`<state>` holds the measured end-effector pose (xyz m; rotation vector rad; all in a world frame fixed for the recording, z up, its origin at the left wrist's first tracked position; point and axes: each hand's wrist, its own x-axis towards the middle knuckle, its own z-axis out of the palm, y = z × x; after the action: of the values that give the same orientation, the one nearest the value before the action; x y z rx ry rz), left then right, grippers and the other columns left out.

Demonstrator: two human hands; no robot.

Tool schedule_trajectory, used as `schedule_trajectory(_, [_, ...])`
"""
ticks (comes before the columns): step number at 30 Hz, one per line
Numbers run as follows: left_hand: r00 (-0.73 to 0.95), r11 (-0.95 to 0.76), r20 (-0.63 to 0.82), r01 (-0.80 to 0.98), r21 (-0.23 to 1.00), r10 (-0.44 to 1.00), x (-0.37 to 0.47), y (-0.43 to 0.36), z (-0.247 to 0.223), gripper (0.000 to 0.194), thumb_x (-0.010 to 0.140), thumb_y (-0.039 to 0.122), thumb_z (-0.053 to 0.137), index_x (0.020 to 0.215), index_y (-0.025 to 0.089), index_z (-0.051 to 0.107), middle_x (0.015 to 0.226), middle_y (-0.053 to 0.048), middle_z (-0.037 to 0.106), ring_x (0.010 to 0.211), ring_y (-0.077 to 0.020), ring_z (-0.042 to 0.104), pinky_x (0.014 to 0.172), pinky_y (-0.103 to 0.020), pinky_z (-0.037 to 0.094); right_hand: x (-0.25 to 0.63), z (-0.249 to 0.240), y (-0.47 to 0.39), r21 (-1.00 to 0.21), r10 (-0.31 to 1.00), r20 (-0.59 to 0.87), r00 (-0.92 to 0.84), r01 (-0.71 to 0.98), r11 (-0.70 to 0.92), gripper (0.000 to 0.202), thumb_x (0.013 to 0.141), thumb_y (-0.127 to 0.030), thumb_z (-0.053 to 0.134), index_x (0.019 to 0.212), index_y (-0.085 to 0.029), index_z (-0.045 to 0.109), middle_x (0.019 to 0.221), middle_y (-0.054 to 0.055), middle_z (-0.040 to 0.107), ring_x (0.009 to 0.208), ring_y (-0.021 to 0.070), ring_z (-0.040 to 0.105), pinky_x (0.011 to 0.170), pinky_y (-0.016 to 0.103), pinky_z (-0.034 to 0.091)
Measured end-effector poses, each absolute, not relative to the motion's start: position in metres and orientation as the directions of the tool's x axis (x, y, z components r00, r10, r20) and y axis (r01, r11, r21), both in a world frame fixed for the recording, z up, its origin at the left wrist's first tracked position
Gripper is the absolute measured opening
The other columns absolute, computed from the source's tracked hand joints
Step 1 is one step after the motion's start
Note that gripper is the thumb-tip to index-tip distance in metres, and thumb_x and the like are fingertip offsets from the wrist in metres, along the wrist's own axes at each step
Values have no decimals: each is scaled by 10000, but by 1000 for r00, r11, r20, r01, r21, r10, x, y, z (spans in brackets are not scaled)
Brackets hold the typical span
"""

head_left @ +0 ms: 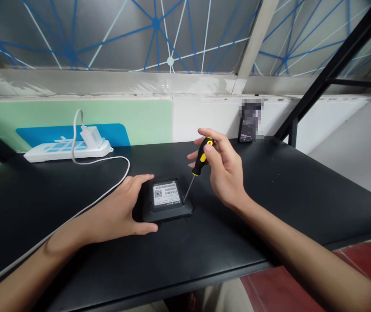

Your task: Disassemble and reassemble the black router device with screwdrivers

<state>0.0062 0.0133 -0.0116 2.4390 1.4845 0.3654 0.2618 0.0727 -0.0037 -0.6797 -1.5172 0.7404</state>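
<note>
At nine o'clock on the matte black worktop (270,203), against the wall: a long white power strip with pale blue sockets (64,150), a white boxy charger plug (91,136) seated in it. From the plug, a thin white cable (107,161) looping up, then across the worktop toward seven o'clock and off the near edge beside the left forearm.

Left hand (120,208) at centre-left, flat on the worktop, cupped wide around the left side of a small square black plastic device with rounded corners (166,200); thumb along its far edge at eleven o'clock, fingers curled along its near edge at seven o'clock, touching the casing. Device flat on the worktop at the middle, a white label with a QR code and small print (166,193) facing up; print too small to read.

Right hand (221,167) just to the right at two o'clock from the device, fingers closed around the black-and-yellow handle of a slim screwdriver (198,164). Thumb and forefinger pinching the top of the handle, other fingers spread behind. Metal shaft slanting down toward seven o'clock, tip meeting the device at its right edge, near the label's lower right corner.

Further right at one o'clock, leaning upright against the white wall: a dark smartphone (248,130), upper part blurred out. At three o'clock, a black metal frame post (292,130) behind the worktop.
</note>
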Motion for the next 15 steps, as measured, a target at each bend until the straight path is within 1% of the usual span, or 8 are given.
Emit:
schedule_trajectory(2, [448, -447, 84, 822, 353, 890, 6, 13, -11, 985, 719, 626, 777, 1493, 226, 317, 1493, -179, 463, 1326, -432, 503, 1090, -603, 448, 262, -5, 74, -799, 794, 601, -91, -35, 600, 359, 1010, -428, 475, 1346, -322, 546, 1207, 35, 632, 885, 135, 722, 715, 294, 649])
schedule_trajectory(4, [450, -451, 92, 818, 357, 888, 6, 13, -11, 983, 714, 622, 781, 1490, 227, 325, 1488, -174, 471, 1322, -434, 507, 1087, -602, 451, 262, -5, 75, -804, 799, 594, -90, -34, 594, 398, 1009, -412, 478, 1392, -308, 511, 1216, 42, 644, 888, 131, 726, 726, 297, 655])
schedule_trajectory(7, [453, -452, 85, 819, 353, 888, 7, 13, -11, 988, 717, 622, 780, 1492, 211, 326, 1493, -180, 463, 1329, -431, 501, 1093, -600, 447, 263, -4, 76, -806, 806, 590, -55, 14, 591, 437, 960, -411, 590, 1369, -267, 535, 1060, 33, 663, 827, 138, 722, 722, 318, 656])
schedule_trajectory(11, [452, -451, 81, 824, 342, 888, 7, 13, -11, 1008, 716, 627, 782, 1503, 207, 311, 1501, -186, 453, 1343, -431, 488, 1107, -595, 437, 263, -2, 76, -786, 788, 615, -14, 67, 615, 366, 881, -418, 714, 1213, -294, 622, 809, -17, 587, 678, 130, 656, 627, 308, 630])
schedule_trajectory(13, [451, -449, 75, 830, 331, 889, 7, 13, -11, 1005, 725, 624, 778, 1504, 203, 304, 1501, -187, 451, 1345, -426, 490, 1110, -587, 438, 263, -2, 75, -776, 779, 627, -6, 85, 626, 336, 873, -428, 723, 1170, -302, 632, 767, -26, 566, 652, 123, 631, 603, 292, 617])
schedule_trajectory(15, [453, -450, 70, 832, 324, 889, 7, 13, -11, 998, 734, 622, 773, 1502, 197, 298, 1501, -192, 447, 1346, -420, 491, 1110, -582, 440, 263, -2, 75, -779, 782, 623, -17, 77, 623, 326, 910, -450, 670, 1194, -296, 622, 830, -14, 602, 696, 122, 662, 620, 279, 620])
